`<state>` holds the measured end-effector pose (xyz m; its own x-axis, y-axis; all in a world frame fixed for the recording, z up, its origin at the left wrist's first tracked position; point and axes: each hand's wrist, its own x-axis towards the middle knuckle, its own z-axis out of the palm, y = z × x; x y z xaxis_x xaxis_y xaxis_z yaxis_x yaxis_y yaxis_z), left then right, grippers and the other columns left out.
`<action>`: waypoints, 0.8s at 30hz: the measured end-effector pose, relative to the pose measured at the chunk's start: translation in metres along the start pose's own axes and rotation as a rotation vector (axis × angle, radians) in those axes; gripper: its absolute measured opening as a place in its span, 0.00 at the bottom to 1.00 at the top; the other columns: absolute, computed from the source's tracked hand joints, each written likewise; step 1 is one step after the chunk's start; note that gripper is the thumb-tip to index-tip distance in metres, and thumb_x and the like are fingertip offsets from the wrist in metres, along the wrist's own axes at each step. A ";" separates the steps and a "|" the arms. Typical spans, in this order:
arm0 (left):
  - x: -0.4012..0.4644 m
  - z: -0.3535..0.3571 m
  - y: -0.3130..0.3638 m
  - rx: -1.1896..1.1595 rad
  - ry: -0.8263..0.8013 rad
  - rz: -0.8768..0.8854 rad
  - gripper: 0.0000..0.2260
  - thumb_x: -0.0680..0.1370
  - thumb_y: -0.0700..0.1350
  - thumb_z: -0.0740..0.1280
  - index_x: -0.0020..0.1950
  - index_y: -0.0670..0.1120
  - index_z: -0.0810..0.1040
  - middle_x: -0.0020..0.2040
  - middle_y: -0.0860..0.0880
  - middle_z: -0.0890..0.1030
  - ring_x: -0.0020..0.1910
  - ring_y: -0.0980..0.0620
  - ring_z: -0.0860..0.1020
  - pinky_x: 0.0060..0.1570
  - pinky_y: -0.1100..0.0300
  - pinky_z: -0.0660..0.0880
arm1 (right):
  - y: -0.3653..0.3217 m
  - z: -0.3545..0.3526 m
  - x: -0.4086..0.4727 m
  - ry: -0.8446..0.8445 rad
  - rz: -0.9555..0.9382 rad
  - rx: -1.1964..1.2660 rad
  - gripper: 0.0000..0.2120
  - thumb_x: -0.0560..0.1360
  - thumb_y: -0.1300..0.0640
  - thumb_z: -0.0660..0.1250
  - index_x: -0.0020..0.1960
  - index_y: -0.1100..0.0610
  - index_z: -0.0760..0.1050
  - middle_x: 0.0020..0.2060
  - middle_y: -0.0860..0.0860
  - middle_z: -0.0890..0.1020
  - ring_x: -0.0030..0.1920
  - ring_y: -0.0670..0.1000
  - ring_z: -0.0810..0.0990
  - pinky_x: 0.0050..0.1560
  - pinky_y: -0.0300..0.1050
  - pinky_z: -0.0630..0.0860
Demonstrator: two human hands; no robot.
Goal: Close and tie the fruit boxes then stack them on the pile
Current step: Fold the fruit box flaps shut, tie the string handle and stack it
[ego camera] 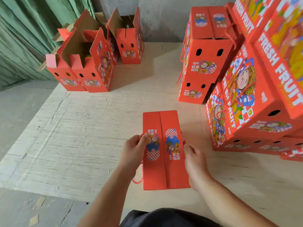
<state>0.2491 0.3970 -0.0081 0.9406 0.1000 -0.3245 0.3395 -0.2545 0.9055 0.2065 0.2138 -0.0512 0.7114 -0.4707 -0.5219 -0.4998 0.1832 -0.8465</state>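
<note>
Tying step in hand on 1 closed box, with stacking not yet begun.

At far left, a group of open-flapped red cardboard boxes is seen standing well apart from the work. The left hand is curled at the left edge of the closed red printed fruit box, pinching what appears to be the red cord looped below it. The right hand is set against the box's right edge, fingers curled; whether cord is held there cannot be told. The cord ends are judged to need drawing together over the top seam and knotting. A bare stretch of pale plywood floor is left around the box; the pile of closed red boxes stands near at right, its corners to be cleared when lifting.
</note>
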 end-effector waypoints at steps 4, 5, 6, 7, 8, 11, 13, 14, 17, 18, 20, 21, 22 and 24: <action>-0.019 0.005 0.057 -0.155 -0.127 0.208 0.19 0.83 0.59 0.63 0.45 0.47 0.83 0.35 0.57 0.80 0.36 0.62 0.77 0.38 0.72 0.72 | -0.030 0.002 -0.029 -0.142 -0.304 0.109 0.07 0.82 0.59 0.65 0.49 0.53 0.81 0.44 0.48 0.86 0.45 0.44 0.84 0.46 0.41 0.78; -0.025 0.007 0.068 -0.136 -0.172 0.260 0.21 0.82 0.63 0.61 0.46 0.49 0.85 0.39 0.56 0.83 0.41 0.61 0.80 0.42 0.70 0.74 | -0.038 0.006 -0.040 -0.247 -0.372 0.085 0.05 0.81 0.57 0.66 0.48 0.51 0.81 0.45 0.46 0.86 0.48 0.44 0.84 0.49 0.42 0.77; -0.029 0.009 0.077 -0.076 -0.222 0.311 0.25 0.80 0.67 0.60 0.48 0.48 0.85 0.43 0.53 0.85 0.45 0.58 0.82 0.46 0.66 0.78 | -0.047 0.012 -0.052 -0.389 -0.428 0.052 0.04 0.81 0.51 0.67 0.49 0.48 0.81 0.46 0.44 0.85 0.50 0.42 0.83 0.50 0.40 0.76; -0.034 0.010 0.086 0.021 -0.261 0.378 0.30 0.79 0.70 0.58 0.50 0.45 0.85 0.45 0.50 0.85 0.48 0.54 0.83 0.51 0.59 0.80 | -0.056 0.018 -0.061 -0.526 -0.460 -0.005 0.06 0.80 0.45 0.67 0.52 0.44 0.80 0.47 0.41 0.84 0.52 0.40 0.82 0.49 0.36 0.76; -0.038 0.009 0.092 0.134 -0.280 0.452 0.34 0.79 0.71 0.56 0.50 0.40 0.83 0.46 0.45 0.84 0.49 0.50 0.82 0.55 0.50 0.79 | -0.067 0.024 -0.069 -0.617 -0.459 -0.060 0.08 0.79 0.41 0.65 0.55 0.40 0.79 0.48 0.38 0.84 0.54 0.39 0.82 0.48 0.36 0.78; -0.036 -0.007 0.103 0.308 -0.268 0.615 0.30 0.82 0.68 0.54 0.42 0.46 0.82 0.38 0.52 0.82 0.43 0.50 0.80 0.52 0.43 0.75 | -0.104 0.028 -0.062 -0.644 -0.315 -0.067 0.10 0.81 0.47 0.64 0.50 0.50 0.82 0.39 0.47 0.83 0.45 0.48 0.83 0.48 0.43 0.77; -0.029 -0.024 0.106 0.357 -0.123 0.644 0.22 0.82 0.68 0.56 0.41 0.58 0.82 0.38 0.61 0.80 0.41 0.55 0.79 0.47 0.53 0.74 | -0.138 0.023 -0.054 -0.635 -0.228 -0.013 0.12 0.81 0.56 0.64 0.44 0.62 0.78 0.33 0.54 0.74 0.36 0.52 0.77 0.48 0.50 0.72; -0.024 -0.030 0.105 0.301 -0.005 0.621 0.18 0.82 0.68 0.58 0.46 0.61 0.83 0.42 0.63 0.80 0.43 0.56 0.79 0.45 0.59 0.74 | -0.157 0.021 -0.051 -0.642 -0.220 0.028 0.12 0.81 0.58 0.64 0.41 0.61 0.76 0.31 0.53 0.71 0.33 0.51 0.75 0.47 0.51 0.70; -0.011 -0.039 0.095 -0.126 0.285 0.416 0.08 0.83 0.61 0.63 0.54 0.61 0.81 0.52 0.58 0.83 0.48 0.58 0.82 0.47 0.63 0.75 | -0.211 0.012 -0.054 -0.758 -0.244 0.278 0.10 0.81 0.55 0.64 0.41 0.55 0.75 0.33 0.50 0.70 0.33 0.49 0.74 0.45 0.47 0.69; -0.004 -0.042 0.088 -0.263 0.298 0.318 0.07 0.83 0.57 0.64 0.53 0.61 0.81 0.53 0.58 0.84 0.49 0.58 0.83 0.50 0.59 0.76 | -0.227 0.009 -0.058 -0.829 -0.252 0.381 0.08 0.80 0.53 0.64 0.45 0.56 0.76 0.34 0.50 0.73 0.35 0.50 0.76 0.45 0.45 0.72; 0.006 -0.043 0.062 -0.368 0.154 0.088 0.07 0.83 0.54 0.65 0.57 0.58 0.82 0.58 0.54 0.84 0.54 0.54 0.83 0.60 0.50 0.77 | -0.249 0.006 -0.071 -0.969 -0.245 0.527 0.10 0.78 0.51 0.65 0.50 0.57 0.76 0.38 0.51 0.76 0.40 0.53 0.78 0.47 0.46 0.78; 0.010 -0.037 0.049 -0.370 0.018 -0.026 0.10 0.83 0.55 0.65 0.61 0.55 0.82 0.62 0.49 0.84 0.58 0.51 0.82 0.66 0.47 0.75 | -0.252 0.007 -0.078 -1.017 -0.222 0.534 0.08 0.78 0.51 0.66 0.49 0.57 0.75 0.37 0.51 0.75 0.39 0.53 0.77 0.48 0.49 0.80; 0.012 -0.029 0.035 -0.369 -0.108 -0.119 0.13 0.82 0.56 0.65 0.62 0.52 0.82 0.65 0.44 0.82 0.60 0.49 0.81 0.69 0.47 0.72 | -0.250 0.010 -0.086 -1.054 -0.174 0.476 0.08 0.77 0.52 0.67 0.45 0.55 0.74 0.34 0.51 0.72 0.36 0.53 0.74 0.47 0.51 0.81; 0.014 -0.007 0.010 -0.476 -0.243 -0.226 0.13 0.84 0.55 0.63 0.60 0.51 0.84 0.66 0.37 0.79 0.57 0.46 0.78 0.65 0.46 0.70 | -0.237 0.017 -0.098 -1.028 -0.145 0.168 0.12 0.77 0.53 0.68 0.36 0.52 0.71 0.30 0.51 0.66 0.30 0.52 0.69 0.42 0.51 0.78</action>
<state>0.2654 0.4025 -0.0015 0.8392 -0.1363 -0.5264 0.5438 0.2140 0.8115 0.2634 0.2313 0.1988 0.8750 0.4470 -0.1857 -0.3575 0.3383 -0.8705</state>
